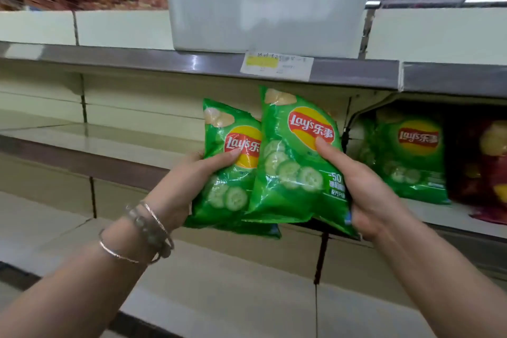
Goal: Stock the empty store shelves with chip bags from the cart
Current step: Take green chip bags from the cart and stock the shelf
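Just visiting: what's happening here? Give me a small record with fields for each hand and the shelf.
left hand: grips the left green foil cucumber chip bag
right hand: grips the right green foil cucumber chip bag, overlapping the left one
shelf: holds a matching green chip bag at right, a dark red bag beside it
above: white paper price label

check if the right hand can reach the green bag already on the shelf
Probably yes: nothing lies between the right hand and the shelved bag, but its grip is full with the held bag.
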A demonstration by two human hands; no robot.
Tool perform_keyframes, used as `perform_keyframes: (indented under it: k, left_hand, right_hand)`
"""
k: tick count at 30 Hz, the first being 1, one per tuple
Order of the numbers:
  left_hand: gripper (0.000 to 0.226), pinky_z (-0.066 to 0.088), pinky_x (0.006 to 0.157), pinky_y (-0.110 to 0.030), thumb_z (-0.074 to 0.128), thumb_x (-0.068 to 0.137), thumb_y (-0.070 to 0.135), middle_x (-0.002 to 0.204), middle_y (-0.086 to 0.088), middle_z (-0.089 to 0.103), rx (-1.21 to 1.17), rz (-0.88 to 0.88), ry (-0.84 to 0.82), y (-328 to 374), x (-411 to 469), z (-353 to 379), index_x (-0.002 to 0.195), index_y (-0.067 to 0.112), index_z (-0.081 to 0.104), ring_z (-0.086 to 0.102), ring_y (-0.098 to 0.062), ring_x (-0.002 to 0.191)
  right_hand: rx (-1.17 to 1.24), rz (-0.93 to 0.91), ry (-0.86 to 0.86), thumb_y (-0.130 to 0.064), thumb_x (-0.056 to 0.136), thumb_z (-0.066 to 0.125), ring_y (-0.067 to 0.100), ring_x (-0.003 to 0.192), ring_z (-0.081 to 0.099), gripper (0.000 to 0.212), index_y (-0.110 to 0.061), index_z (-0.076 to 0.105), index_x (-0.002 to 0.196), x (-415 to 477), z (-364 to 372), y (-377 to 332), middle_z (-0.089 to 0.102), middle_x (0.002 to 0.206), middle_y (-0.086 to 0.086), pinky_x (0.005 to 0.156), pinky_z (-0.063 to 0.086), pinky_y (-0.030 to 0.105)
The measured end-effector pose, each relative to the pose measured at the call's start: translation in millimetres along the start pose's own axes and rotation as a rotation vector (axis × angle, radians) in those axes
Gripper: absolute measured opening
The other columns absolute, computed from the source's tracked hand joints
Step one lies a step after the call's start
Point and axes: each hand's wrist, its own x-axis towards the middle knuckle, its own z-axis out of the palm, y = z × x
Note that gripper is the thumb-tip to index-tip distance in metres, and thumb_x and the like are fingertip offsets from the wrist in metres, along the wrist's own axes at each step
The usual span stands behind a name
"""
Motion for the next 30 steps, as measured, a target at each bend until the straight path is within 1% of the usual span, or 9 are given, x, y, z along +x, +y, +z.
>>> perform_keyframes:
  k: [3, 6, 10, 12, 15, 17, 25, 28, 30]
  left_hand:
    - [0.038, 0.06, 0.061, -0.039, 0.069, 0.077, 0.03, 0.093, -0.016, 0.074, 0.045, -0.059, -0.044, 16, 18, 0, 0.106, 0.005, 0.066, 0.072, -0.026, 0.07]
    - [0.059, 0.06, 0.068, -0.043, 0.074, 0.064, 0.037, 0.094, -0.017, 0.073, 0.099, -0.099, -0.046, 27, 37, -1, 0.111, 0.002, 0.065, 0.071, -0.027, 0.072]
    - [0.038, 0.058, 0.05, -0.036, 0.071, 0.077, 0.033, 0.079, -0.014, 0.074, 0.107, -0.132, -0.029, 31, 55, -7, 0.101, 0.004, 0.065, 0.069, -0.023, 0.056]
    - [0.029, 0.056, 0.045, -0.033, 0.069, 0.081, 0.031, 0.07, -0.012, 0.073, 0.099, -0.136, -0.043, 31, 61, -6, 0.094, 0.005, 0.065, 0.068, -0.021, 0.051]
    - [0.027, 0.056, 0.045, -0.033, 0.068, 0.081, 0.032, 0.068, -0.011, 0.073, 0.107, -0.149, -0.075, 31, 68, 1, 0.091, 0.006, 0.064, 0.068, -0.021, 0.051]
    - [0.028, 0.057, 0.047, -0.034, 0.068, 0.081, 0.033, 0.071, -0.011, 0.073, 0.106, -0.155, -0.1, 31, 73, 7, 0.092, 0.007, 0.065, 0.069, -0.022, 0.053]
    - [0.05, 0.06, 0.068, -0.039, 0.073, 0.064, 0.035, 0.095, -0.015, 0.073, 0.065, -0.119, -0.144, 19, 101, 26, 0.106, 0.007, 0.068, 0.071, -0.024, 0.073]
    - [0.037, 0.06, 0.07, -0.036, 0.071, 0.076, 0.031, 0.097, -0.013, 0.074, 0.046, -0.107, -0.156, 13, 110, 34, 0.104, 0.008, 0.068, 0.071, -0.023, 0.077]
    - [0.034, 0.059, 0.075, -0.035, 0.068, 0.081, 0.03, 0.1, -0.012, 0.073, 0.042, -0.109, -0.16, 9, 116, 41, 0.107, 0.009, 0.067, 0.07, -0.023, 0.083]
  right_hand:
    - [-0.016, 0.034, 0.116, -0.034, 0.074, 0.065, 0.022, 0.063, 0.071, 0.026, -0.01, 0.075, 0.078, 20, -11, -19, 0.074, 0.079, 0.013, 0.064, 0.057, 0.042]
    - [-0.077, 0.097, 0.221, -0.029, 0.088, 0.058, 0.02, 0.051, 0.068, 0.025, -0.009, 0.069, 0.077, 45, -23, -33, 0.071, 0.064, 0.01, 0.049, 0.056, 0.034]
    - [-0.115, 0.127, 0.33, -0.022, 0.085, 0.064, 0.019, 0.043, 0.065, 0.016, -0.008, 0.064, 0.078, 76, -35, -31, 0.068, 0.055, 0.009, 0.041, 0.054, 0.031]
    - [-0.165, 0.11, 0.378, -0.019, 0.083, 0.068, 0.02, 0.049, 0.067, 0.014, -0.008, 0.064, 0.09, 96, -42, -28, 0.069, 0.06, 0.009, 0.049, 0.056, 0.032]
    - [-0.25, 0.05, 0.474, -0.018, 0.075, 0.077, 0.029, 0.085, 0.069, 0.046, -0.008, 0.059, 0.117, 128, -54, -29, 0.07, 0.097, 0.014, 0.08, 0.056, 0.045]
    - [-0.298, 0.021, 0.518, -0.018, 0.077, 0.076, 0.033, 0.1, 0.064, 0.048, -0.008, 0.057, 0.12, 148, -64, -31, 0.065, 0.112, 0.015, 0.091, 0.05, 0.051]
    - [-0.533, 0.009, 0.611, -0.032, 0.091, 0.06, 0.034, 0.117, 0.053, 0.052, -0.003, 0.046, 0.131, 196, -91, -17, 0.053, 0.132, 0.015, 0.1, 0.044, 0.044]
    - [-0.617, -0.008, 0.632, -0.042, 0.092, 0.053, 0.033, 0.119, 0.051, 0.06, -0.003, 0.042, 0.136, 206, -96, -4, 0.051, 0.136, 0.017, 0.101, 0.043, 0.044]
    - [-0.702, -0.038, 0.638, -0.039, 0.092, 0.055, 0.033, 0.119, 0.052, 0.055, -0.002, 0.047, 0.132, 206, -95, -5, 0.052, 0.134, 0.017, 0.101, 0.043, 0.041]
